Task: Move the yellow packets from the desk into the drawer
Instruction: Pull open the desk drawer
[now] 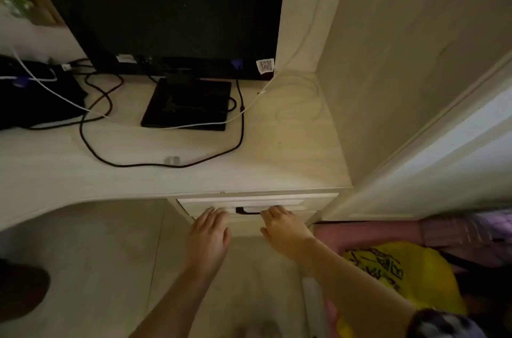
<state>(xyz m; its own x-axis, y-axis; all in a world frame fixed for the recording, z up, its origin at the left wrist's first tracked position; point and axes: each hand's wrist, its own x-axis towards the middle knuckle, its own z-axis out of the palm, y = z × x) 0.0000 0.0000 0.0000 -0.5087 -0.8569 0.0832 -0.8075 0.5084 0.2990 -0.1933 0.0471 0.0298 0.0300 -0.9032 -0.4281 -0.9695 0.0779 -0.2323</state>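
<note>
Hands rest flat, fingers extended, holding nothing: left grip (208, 232) and right grip (283, 227) press the closed drawer (249, 203) front beside its handle (247, 211), lower centre.

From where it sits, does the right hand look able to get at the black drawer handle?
Probably yes. The right hand rests on the drawer front with its fingertips right beside the handle; nothing lies between them. The left hand sits on the handle's other side, not covering it.
</note>
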